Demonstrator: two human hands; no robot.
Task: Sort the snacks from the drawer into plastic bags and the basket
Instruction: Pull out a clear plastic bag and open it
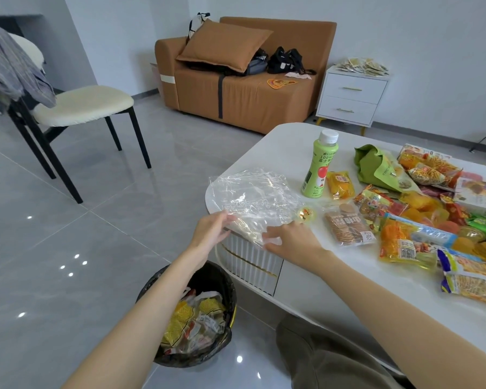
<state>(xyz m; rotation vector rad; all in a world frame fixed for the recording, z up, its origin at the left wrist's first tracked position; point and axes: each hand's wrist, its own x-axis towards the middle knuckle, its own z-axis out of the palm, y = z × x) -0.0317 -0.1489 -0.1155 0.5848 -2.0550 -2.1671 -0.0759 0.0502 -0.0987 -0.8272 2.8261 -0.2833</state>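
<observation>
The clear crinkled plastic bag [250, 197] lies flat on the rounded left end of the white oval table [278, 153]; its far left corner and its near edge hang out past the table's rim. The left hand [212, 230] meets the bag's near left corner just off the rim, thumb and fingers brought together on the film in a pinch. The right hand [289, 240] rests on the bag's near right edge with fingers bent, their tips showing through the plastic; whether its thumb clamps the film cannot be told.

Just right of the bag sits a small round yellow jelly cup [306, 214], touching its edge; beside that is a clear packet of round brown biscuits [348, 226]. Behind them a pale green juice bottle with a white cap [319, 167] stands upright. Farther right a heap of orange, yellow and red snack packets [432, 214] covers the table to the frame's edge, with a crumpled green bag [376, 169] at its back.

Bare tabletop shows beyond the bag and along the near edge under the right forearm. Below the left forearm, on the glossy grey tiled floor [82, 220], stands a black round bin lined with a dark bag [222, 282], holding yellow and clear wrappers, close to the table's fluted side. The floor is open to the left as far as a cream-seated black-legged chair [87, 108].
</observation>
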